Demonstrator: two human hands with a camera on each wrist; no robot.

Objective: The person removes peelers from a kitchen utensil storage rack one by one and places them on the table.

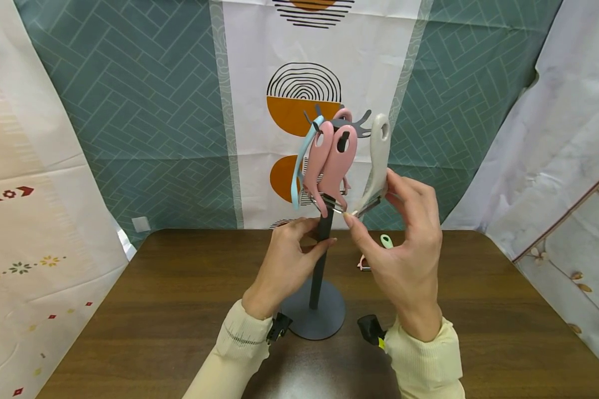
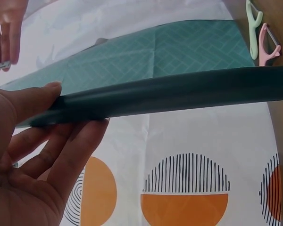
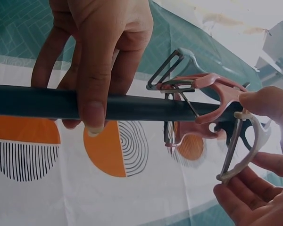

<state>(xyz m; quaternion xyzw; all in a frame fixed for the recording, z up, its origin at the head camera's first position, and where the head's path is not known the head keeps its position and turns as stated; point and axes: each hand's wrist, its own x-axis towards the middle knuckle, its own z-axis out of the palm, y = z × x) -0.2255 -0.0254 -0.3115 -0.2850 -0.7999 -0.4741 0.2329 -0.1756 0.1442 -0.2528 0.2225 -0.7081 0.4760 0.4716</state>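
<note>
Pink peelers (image 1: 337, 166) (three visible) hang; right grip (image 1: 410, 241) pinches one white peeler (image 1: 379, 158), left grip (image 1: 287, 255) one stand (image 1: 318, 277).

The left forearm (image 1: 231, 354) slants up and inward; the right forearm (image 1: 426, 360) rises more upright. The left hand (image 1: 288, 255) grips, its thumb (image 2: 41, 98) set against bent fingers (image 2: 78, 150). The right hand (image 1: 410, 233), raised slightly higher, pinches, thumb well apart from the index finger (image 1: 401, 185).

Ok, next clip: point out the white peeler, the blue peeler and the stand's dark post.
White peeler (image 1: 379, 160): head view, on its handle.
Blue peeler (image 1: 300, 160): head view, on its handle.
Dark post (image 2: 179, 93): left wrist view, on its bare shaft.
</note>
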